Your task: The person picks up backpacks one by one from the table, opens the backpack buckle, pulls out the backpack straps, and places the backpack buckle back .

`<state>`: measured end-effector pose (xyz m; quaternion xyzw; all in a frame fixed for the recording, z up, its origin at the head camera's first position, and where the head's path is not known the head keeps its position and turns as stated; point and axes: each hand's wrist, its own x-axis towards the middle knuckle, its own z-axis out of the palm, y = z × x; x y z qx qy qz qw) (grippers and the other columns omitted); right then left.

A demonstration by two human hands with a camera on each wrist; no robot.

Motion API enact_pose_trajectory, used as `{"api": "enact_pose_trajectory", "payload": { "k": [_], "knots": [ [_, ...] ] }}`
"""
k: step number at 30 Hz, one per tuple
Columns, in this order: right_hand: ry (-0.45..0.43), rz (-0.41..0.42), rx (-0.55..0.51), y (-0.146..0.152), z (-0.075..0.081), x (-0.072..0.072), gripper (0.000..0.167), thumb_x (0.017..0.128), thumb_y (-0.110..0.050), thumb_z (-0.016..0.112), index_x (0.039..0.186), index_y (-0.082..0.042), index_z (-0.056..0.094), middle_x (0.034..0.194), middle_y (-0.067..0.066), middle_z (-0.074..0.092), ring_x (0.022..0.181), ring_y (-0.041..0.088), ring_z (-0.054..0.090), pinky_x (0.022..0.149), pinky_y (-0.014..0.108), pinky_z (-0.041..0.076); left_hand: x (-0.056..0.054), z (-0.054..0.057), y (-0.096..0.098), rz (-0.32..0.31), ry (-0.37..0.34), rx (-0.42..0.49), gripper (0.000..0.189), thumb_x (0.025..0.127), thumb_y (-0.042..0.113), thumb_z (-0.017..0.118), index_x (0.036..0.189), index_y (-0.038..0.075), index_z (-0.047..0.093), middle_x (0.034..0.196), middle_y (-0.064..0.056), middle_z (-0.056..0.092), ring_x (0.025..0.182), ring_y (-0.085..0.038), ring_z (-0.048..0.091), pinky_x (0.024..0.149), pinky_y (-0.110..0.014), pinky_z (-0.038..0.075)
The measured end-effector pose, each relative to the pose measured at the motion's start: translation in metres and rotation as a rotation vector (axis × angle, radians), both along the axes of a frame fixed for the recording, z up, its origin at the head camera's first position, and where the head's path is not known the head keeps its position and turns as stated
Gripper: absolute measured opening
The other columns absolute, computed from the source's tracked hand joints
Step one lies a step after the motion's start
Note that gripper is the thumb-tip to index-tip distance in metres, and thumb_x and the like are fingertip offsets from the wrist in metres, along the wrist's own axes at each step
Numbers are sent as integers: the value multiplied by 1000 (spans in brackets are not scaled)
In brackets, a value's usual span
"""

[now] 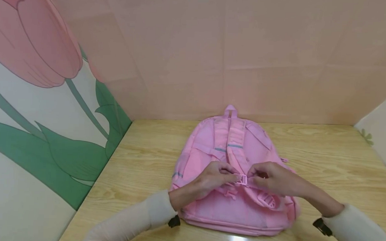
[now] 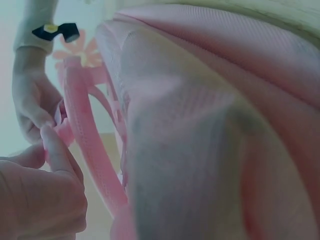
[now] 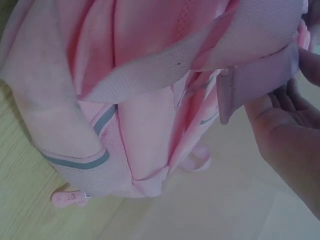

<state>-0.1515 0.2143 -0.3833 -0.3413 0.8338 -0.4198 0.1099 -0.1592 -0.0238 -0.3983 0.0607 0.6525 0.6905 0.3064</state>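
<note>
A pink backpack [image 1: 221, 211] lies on the table with its shoulder straps [image 1: 236, 133] facing up. Over its middle, my left hand [image 1: 211, 179] pinches a pink plastic buckle [image 1: 243, 179] between thumb and fingers. Just right of the buckle, my right hand [image 1: 276, 178] holds the webbing strap [image 1: 251, 182] that runs to it. The folded end of that webbing [image 3: 257, 82] shows between the fingers in the right wrist view. A loose pink clip [image 1: 230, 193] hangs below the left hand. Under the right hand sits another pink strap buckle [image 1: 267, 200].
The wood-grain table [image 1: 140, 150] extends on both sides of the backpack. Behind it rises a plain pinkish wall covering [image 1: 182, 62], with a tulip-printed panel [image 1: 47, 38] at left. A pink zipper pull [image 3: 70, 198] sticks out from the bag's side.
</note>
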Motion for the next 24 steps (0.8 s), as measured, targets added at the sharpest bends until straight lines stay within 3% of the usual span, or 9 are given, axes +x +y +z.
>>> {"api": "enact_pose_trajectory", "payload": {
  "k": [7, 13, 24],
  "knots": [
    [-170, 47, -38, 3, -1, -3, 10, 96, -4, 59, 94, -5, 68, 72, -2, 60, 60, 0, 51, 46, 18, 48, 1, -2, 2, 19, -9, 3, 14, 90, 5, 72, 103, 0, 68, 85, -12, 73, 65, -20, 71, 79, -53, 62],
    [-202, 57, -94, 2, -6, -4, 11, 97, -3, 58, 96, -3, 69, 73, 0, 61, 60, 1, 51, 46, 17, 48, 0, -5, 1, 16, -10, 22, 14, 90, 4, 71, 103, 0, 69, 84, -11, 73, 65, -21, 71, 79, -54, 62],
    [-204, 23, -97, -3, -9, -2, 13, 96, -3, 58, 98, -7, 70, 75, 1, 61, 64, 1, 52, 50, 18, 51, 1, -6, 0, 9, -18, 26, 15, 90, 5, 71, 104, 0, 69, 83, -10, 73, 64, -19, 71, 80, -54, 62]
  ]
}}
